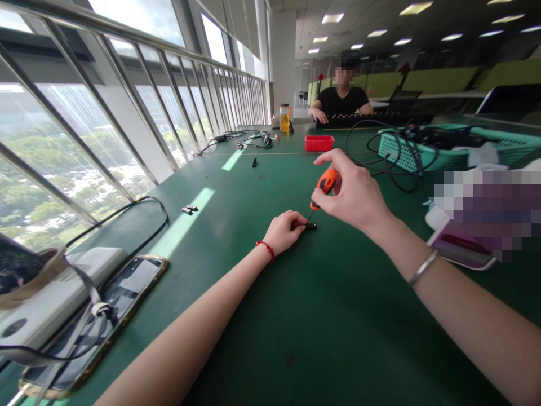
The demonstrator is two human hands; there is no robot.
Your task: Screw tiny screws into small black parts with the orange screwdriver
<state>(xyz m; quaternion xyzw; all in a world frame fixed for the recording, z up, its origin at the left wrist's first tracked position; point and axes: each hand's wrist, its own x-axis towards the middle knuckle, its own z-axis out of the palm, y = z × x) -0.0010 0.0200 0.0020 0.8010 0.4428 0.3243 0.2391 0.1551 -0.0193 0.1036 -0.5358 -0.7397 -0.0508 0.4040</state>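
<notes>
My left hand (284,230) rests on the green table (296,316), its fingers pinched on a small black part (310,226) that it holds down on the surface. My right hand (353,192) is closed round a small screwdriver with an orange handle (326,183). The screwdriver stands tilted, its thin shaft pointing down onto the black part. A red cord circles my left wrist and a silver bangle my right.
A phone (105,316) and a white power bank (51,299) with cables lie at the near left. A small black and white piece (190,209) lies further left. A red tray (319,143), a teal basket (422,149) with cables and a yellow jar (284,118) stand beyond. A person sits at the far end.
</notes>
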